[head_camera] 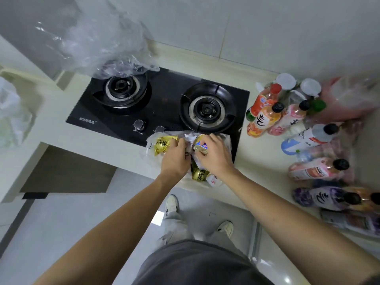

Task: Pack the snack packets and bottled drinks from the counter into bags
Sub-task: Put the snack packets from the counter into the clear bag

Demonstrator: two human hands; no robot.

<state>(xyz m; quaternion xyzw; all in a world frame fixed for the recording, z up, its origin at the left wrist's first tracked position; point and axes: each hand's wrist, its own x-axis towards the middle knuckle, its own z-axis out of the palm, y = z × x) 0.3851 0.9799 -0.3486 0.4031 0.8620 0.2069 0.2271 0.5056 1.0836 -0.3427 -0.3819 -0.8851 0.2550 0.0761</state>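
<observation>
A clear plastic bag (pixel 149 150) with gold snack packets (pixel 162 144) lies on the counter's front edge, partly on the stove. My left hand (pixel 174 159) grips the bag's gathered plastic at its middle. My right hand (pixel 213 153) holds a small gold and blue snack packet (pixel 200 146) over the bag. Another gold packet (pixel 199 174) shows below my hands. Several bottled drinks (pixel 265 114) stand and lie on the counter to the right.
A black two-burner gas stove (pixel 164 103) fills the counter's middle. A crumpled clear bag (pixel 107 44) lies behind the left burner. A white bag (pixel 12 116) sits in the sink at left. A pink bag (pixel 349 99) rests at the right wall.
</observation>
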